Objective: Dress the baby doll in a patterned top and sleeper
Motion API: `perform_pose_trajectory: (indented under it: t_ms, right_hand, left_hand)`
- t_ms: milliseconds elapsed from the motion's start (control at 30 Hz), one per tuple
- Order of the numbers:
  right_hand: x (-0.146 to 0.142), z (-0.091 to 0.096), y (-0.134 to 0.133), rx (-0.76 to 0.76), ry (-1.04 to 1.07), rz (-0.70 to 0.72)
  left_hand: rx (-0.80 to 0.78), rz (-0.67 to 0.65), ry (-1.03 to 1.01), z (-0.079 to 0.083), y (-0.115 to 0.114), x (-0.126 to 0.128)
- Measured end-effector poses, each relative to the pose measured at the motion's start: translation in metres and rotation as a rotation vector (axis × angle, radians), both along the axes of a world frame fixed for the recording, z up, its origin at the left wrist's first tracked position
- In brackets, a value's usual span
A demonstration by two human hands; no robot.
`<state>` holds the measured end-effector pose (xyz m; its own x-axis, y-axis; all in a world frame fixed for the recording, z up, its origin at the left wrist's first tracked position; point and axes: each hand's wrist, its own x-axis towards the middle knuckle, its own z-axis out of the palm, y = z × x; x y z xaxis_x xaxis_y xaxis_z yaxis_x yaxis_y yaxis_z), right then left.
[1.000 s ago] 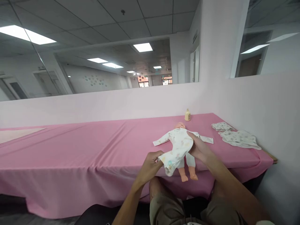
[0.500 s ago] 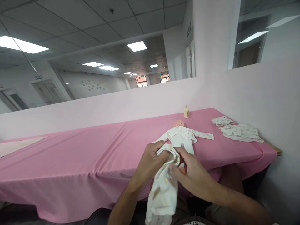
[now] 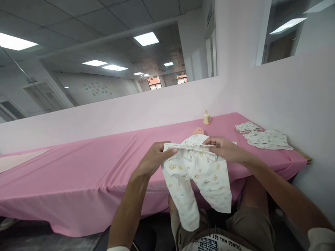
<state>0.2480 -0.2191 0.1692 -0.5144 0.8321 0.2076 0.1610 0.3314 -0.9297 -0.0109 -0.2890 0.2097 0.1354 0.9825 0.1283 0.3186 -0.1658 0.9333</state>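
Note:
A pair of white baby pants [image 3: 195, 174] with small printed animals hangs stretched between my hands, both legs dangling over my lap. My left hand [image 3: 157, 157] pinches one end of the elastic waistband, thumb on top. At the other end, my right hand [image 3: 222, 148] grips the band with its fingers closed. Behind the pants a baby doll [image 3: 198, 131] lies on the table, its head towards the wall. The doll wears a white printed top [image 3: 195, 139]; most of its body is hidden by the pants and my hands.
A pink cloth [image 3: 104, 167] covers the long table and hangs over its front edge. A pale yellow bottle [image 3: 207, 118] stands by the wall beyond the doll. Folded printed baby clothes [image 3: 268, 138] lie at the right end. A wide mirror [image 3: 110, 69] spans the wall.
The pants were bunched in both hands; now the waistband is pulled out wide and both legs hang apart. My hands have moved away from each other.

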Motion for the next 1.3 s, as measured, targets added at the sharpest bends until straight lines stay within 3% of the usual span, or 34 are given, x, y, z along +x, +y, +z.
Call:
perform_pose_trajectory:
  t_ms: [167, 333, 467, 600, 767, 900, 1000, 1133, 1300]
  right_hand:
    - [0.023, 0.002, 0.024, 0.027, -0.005, 0.054]
    - [0.033, 0.008, 0.023, 0.087, -0.078, 0.093]
    - [0.039, 0.012, 0.018, 0.222, -0.181, 0.116]
    - [0.050, 0.020, 0.018, 0.182, -0.231, 0.233]
    - [0.059, 0.026, 0.022, 0.148, -0.325, 0.209]
    - [0.045, 0.023, 0.000, 0.330, -0.232, 0.121]
    - [0.027, 0.021, -0.031, 0.411, -0.130, 0.186]
    - [0.008, 0.013, -0.056, 0.257, -0.137, 0.224]
    - [0.011, 0.001, -0.043, -0.122, 0.110, 0.333]
  left_hand:
    - [0.065, 0.020, 0.192, 0.005, 0.006, 0.007]
    - [0.209, -0.061, 0.320, 0.009, 0.009, 0.010]
    - [0.226, -0.239, 0.429, 0.013, 0.011, 0.009]
    - [0.207, -0.389, 0.630, 0.018, 0.014, 0.011]
    - [0.249, -0.570, 0.852, 0.025, 0.013, 0.017]
    - [0.356, -0.614, 0.868, 0.030, 0.010, 0.036]
    - [0.399, -0.612, 0.804, 0.030, 0.009, 0.054]
    - [0.346, -0.622, 0.628, 0.028, 0.010, 0.063]
    - [0.150, -0.754, 0.394, 0.028, 0.013, 0.045]
